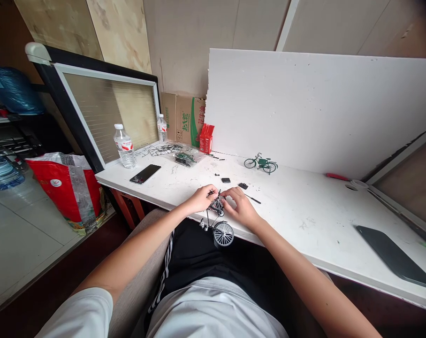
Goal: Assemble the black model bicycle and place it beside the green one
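Note:
At the table's front edge, a small black model bicycle (223,233) hangs between my hands, one spoked wheel towards my lap and the other wheel between my fingers. My left hand (202,198) is closed, pinching the model's far end from the left. From the right, my right hand (240,206) has its fingers curled on the same end by the wheel. The fingertips cover the exact spot they grip. Just beyond lie a small black rectangular piece (226,180), another dark part (243,186) and a thin black stick (253,198).
A finished-looking green model bicycle (261,163) stands further back. To the left are a phone (145,173), a water bottle (125,146), a bag of green parts (185,157) and black part frames (163,149). A dark flat device (396,256) lies at the right.

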A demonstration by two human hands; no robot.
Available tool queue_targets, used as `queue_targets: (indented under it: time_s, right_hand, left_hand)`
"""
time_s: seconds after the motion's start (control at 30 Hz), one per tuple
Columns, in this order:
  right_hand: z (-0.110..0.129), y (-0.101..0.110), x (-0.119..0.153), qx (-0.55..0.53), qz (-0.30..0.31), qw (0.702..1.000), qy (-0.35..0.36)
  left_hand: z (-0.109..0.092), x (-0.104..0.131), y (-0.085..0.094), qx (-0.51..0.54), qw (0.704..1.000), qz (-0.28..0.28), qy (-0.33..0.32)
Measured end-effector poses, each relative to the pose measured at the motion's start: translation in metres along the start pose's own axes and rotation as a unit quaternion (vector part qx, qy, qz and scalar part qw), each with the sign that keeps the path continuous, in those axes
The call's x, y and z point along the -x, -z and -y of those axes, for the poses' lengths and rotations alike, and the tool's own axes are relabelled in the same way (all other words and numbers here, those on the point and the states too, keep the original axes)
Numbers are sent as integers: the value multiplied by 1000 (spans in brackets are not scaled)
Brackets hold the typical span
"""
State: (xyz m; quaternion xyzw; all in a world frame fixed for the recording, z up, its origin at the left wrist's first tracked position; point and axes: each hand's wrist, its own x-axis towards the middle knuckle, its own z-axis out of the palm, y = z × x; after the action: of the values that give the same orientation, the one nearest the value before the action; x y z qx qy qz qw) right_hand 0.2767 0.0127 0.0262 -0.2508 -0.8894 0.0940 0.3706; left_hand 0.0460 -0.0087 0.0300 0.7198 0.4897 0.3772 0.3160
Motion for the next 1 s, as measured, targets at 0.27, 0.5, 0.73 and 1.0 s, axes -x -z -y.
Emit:
queue_targets:
  time_s: [0.27, 0.5, 0.73, 1.0]
  right_hand:
    - [0, -3, 1, 14, 15, 1000, -18]
    - [-28, 43, -4, 196, 70, 965, -158]
    - [-59, 85, 13, 268, 200, 879, -339]
    - [-51, 80, 12, 200, 157, 914, -316]
  left_hand:
    - [0, -2, 1, 8, 1000, 14, 8]
    - [1, -4, 4, 19, 1000, 9, 21]
    - [3, -4, 3, 23, 999, 3, 25]
    - [5, -3, -1, 19, 999, 6, 29]
